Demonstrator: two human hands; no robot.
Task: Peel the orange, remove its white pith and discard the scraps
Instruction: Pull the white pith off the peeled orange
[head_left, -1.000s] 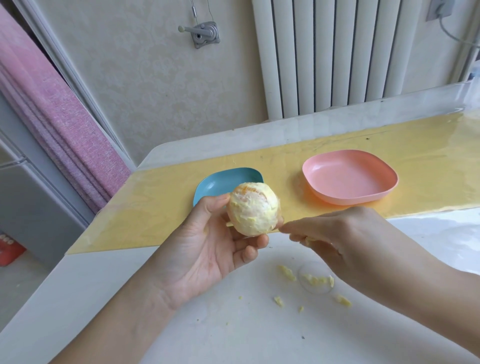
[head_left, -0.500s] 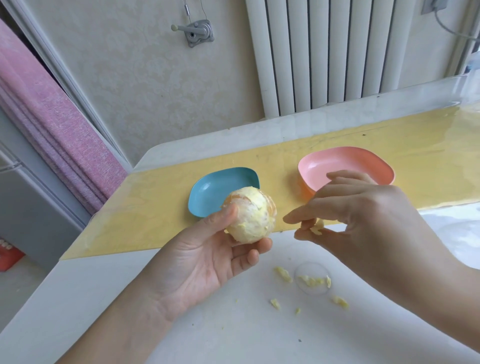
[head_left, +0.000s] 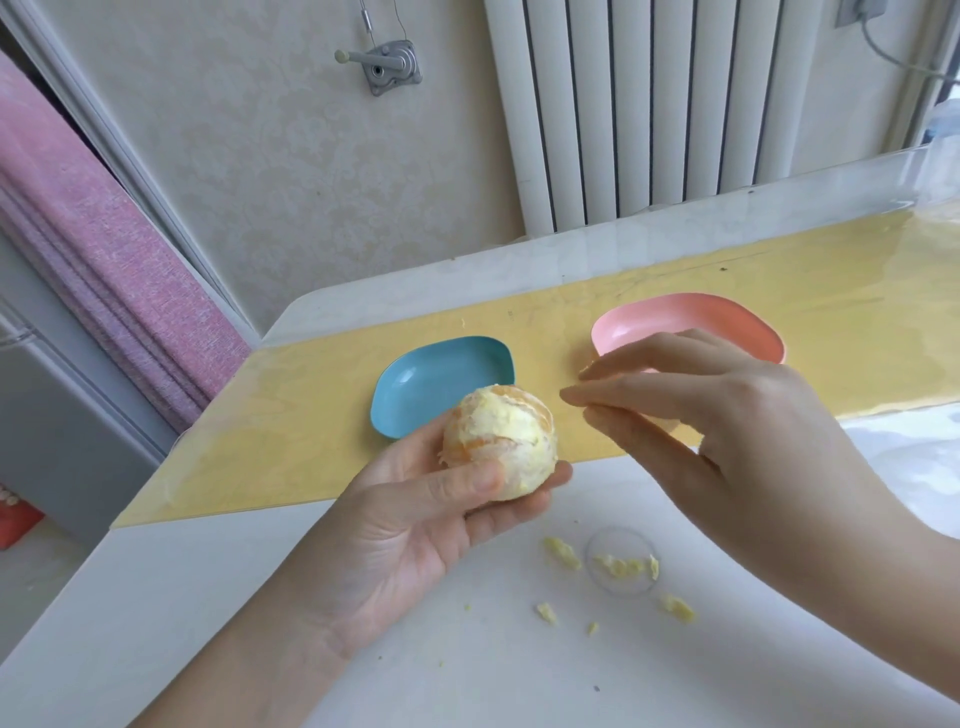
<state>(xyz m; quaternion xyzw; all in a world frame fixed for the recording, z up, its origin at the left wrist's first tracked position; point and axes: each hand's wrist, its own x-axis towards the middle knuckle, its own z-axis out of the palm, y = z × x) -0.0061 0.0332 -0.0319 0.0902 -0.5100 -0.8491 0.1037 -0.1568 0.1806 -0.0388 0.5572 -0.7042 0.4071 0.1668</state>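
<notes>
— Where is the orange (head_left: 501, 447)?
— Peeled and patchy with pith, it sits in the left hand (head_left: 415, 530), thumb and fingers curled round it, in front of a blue dish (head_left: 426, 384).
— And the other hand?
— The right hand (head_left: 727, 415) hovers just beside it, fingers nearly straight, with nothing visible in them, and hides part of a pink dish (head_left: 727, 317). Pith scraps (head_left: 618, 566) lie on the white table (head_left: 467, 649).
</notes>
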